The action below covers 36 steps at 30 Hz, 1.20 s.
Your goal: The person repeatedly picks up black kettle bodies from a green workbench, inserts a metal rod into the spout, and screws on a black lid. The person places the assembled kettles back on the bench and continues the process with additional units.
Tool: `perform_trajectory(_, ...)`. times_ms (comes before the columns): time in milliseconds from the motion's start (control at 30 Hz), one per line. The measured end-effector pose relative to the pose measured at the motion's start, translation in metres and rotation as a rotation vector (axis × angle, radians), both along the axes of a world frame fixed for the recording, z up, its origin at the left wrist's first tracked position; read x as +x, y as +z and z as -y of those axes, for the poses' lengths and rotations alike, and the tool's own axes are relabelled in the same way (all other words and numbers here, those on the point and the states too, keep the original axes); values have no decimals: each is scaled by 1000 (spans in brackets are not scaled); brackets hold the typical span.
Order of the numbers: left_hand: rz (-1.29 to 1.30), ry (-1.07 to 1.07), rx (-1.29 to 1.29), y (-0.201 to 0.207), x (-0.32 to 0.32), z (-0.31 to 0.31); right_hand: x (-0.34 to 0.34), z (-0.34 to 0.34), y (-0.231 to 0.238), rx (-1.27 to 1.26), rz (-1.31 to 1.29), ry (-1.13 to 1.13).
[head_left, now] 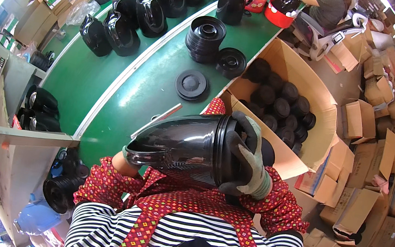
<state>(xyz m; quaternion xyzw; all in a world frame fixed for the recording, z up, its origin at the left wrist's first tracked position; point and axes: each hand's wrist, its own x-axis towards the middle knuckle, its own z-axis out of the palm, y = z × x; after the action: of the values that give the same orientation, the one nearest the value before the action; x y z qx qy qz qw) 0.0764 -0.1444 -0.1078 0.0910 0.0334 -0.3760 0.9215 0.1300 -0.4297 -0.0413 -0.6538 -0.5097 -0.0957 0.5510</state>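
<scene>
A glossy black jug body [180, 139] lies sideways in front of my chest, its spout end to the left and ringed base end to the right. My right hand [253, 159], in a grey-green glove, is closed with its fingers spread around the black round part at the base end. At the spout end, my left hand [127, 159] holds the jug from the near side; most of its fingers are hidden. Beyond the jug, a thin pale stick-like tool [160, 120] rests on the green table [133, 97]. A flat black disc [192, 85] lies farther back.
Stacked black round parts [204, 38] stand beside a shorter stack [231, 63]. Several black jugs [149, 15] line the far left. An open carton [310, 78] of black round parts adjoins the table's right edge. A co-worker [327, 8] sits at the far right.
</scene>
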Motion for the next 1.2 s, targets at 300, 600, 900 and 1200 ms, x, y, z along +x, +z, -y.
perform_trajectory(300,760,674,1476,12,-14,-28,-4,-3,21,55,-834,-60)
perform_trajectory(600,1042,861,1780,27,-3,-12,-13,-2,9,120,-816,-135)
perform_trajectory(900,1081,698,1663,22,-16,-21,-13,1,-3,198,-810,-88)
perform_trajectory(1200,952,805,1703,60,-6,-20,-8,16,-2,-12,-264,-240)
